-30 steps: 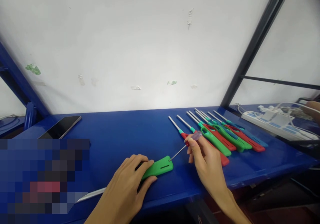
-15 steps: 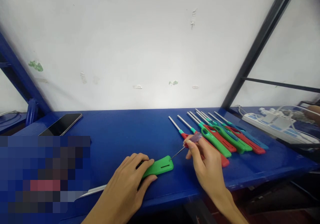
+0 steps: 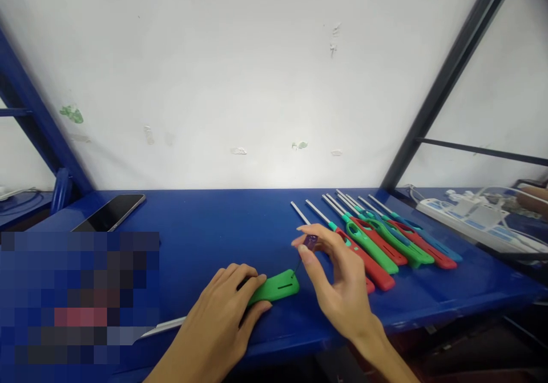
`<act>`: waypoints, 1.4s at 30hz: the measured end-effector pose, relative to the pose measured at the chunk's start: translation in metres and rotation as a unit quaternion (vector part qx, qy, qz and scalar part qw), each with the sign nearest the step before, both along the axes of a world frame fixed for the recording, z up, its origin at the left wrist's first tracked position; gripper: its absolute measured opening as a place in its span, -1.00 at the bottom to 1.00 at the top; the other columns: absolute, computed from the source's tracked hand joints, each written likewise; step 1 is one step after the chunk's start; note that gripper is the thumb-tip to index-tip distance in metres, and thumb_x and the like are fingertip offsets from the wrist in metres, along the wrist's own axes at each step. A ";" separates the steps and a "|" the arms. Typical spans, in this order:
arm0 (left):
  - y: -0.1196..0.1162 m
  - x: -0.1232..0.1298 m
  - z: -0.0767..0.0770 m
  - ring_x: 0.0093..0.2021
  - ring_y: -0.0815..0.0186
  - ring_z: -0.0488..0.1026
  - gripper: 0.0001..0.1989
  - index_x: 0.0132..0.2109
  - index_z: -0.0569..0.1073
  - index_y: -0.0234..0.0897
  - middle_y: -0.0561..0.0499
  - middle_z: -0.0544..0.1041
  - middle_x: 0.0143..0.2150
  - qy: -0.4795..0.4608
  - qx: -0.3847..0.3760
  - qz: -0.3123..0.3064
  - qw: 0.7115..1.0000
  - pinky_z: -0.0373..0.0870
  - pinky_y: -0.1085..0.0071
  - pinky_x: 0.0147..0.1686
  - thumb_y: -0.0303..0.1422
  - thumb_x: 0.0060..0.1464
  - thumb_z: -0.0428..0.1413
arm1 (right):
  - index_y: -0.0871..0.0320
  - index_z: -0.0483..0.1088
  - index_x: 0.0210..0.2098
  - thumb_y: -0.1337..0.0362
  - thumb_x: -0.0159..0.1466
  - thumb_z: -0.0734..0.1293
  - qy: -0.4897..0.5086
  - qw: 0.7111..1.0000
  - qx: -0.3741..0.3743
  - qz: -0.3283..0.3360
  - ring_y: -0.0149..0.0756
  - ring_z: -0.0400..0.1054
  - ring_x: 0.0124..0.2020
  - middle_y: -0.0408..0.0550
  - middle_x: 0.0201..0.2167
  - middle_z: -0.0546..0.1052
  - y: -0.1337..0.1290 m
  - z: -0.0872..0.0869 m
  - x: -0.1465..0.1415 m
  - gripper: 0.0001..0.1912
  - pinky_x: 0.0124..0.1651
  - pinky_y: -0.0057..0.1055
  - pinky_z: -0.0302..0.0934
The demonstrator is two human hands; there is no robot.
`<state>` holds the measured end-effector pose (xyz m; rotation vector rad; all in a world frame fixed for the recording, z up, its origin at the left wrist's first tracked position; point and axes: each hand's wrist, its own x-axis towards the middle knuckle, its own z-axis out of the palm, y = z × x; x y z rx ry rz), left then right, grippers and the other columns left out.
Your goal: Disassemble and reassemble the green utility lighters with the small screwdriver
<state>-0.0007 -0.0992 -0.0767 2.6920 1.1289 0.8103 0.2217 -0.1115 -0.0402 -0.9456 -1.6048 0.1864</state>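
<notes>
My left hand (image 3: 231, 303) is closed around a green gas lighter (image 3: 276, 287), pressing it down on the blue table. Its slotted handle end sticks out to the right of my fingers, and its metal tube (image 3: 169, 325) shows on the left side of the hand. In my right hand (image 3: 338, 280) a small screwdriver (image 3: 310, 242) with a dark purple handle is pinched between thumb and fingers. The thin shaft slants down, its tip at the small hole near the lighter's end. Several red, green and blue lighters (image 3: 377, 252) lie side by side just beyond the right hand.
A phone (image 3: 111, 212) lies at the back left of the blue table (image 3: 205, 229). A white power strip (image 3: 471, 217) with plugs and cables is at the right. Blurred blocks cover the lower left. Part of another person's hand (image 3: 533, 200) shows at the far right edge.
My right hand has shifted left and tilted the screwdriver from a low slant to a steeper one, its tip staying at the lighter's end. The left hand keeps its hold.
</notes>
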 end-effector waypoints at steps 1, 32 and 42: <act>0.000 0.000 0.000 0.01 0.11 0.50 -0.76 0.18 0.41 -0.10 -0.01 0.53 0.03 -0.001 0.001 0.000 1.000 0.44 -0.01 0.10 -0.33 0.44 0.07 | -0.05 0.47 0.10 0.34 0.42 0.38 0.006 1.000 0.015 -0.017 -0.25 0.51 -0.14 -0.10 -0.11 0.60 0.001 0.003 -0.001 -0.72 -0.06 -0.27 0.40; -0.005 0.003 0.004 0.01 0.09 0.50 -0.72 0.21 0.42 -0.16 -0.06 0.51 0.05 0.014 -0.023 0.006 1.000 0.45 -0.13 0.14 -0.37 0.42 0.08 | -0.13 0.48 0.20 0.38 0.47 0.30 0.097 0.994 0.053 -0.021 -0.24 0.50 -0.15 -0.09 -0.14 0.56 0.002 -0.011 -0.005 -0.61 -0.15 -0.28 0.44; -0.003 0.001 0.001 0.01 0.05 0.53 -0.74 0.19 0.42 -0.14 -0.06 0.52 0.04 0.011 -0.005 0.001 1.000 0.46 -0.19 0.12 -0.37 0.41 0.09 | -0.08 0.58 -0.04 0.41 0.38 0.42 0.083 0.994 0.063 -0.014 -0.25 0.41 -0.16 -0.12 -0.20 0.51 0.001 -0.006 -0.001 -0.74 -0.13 -0.28 0.36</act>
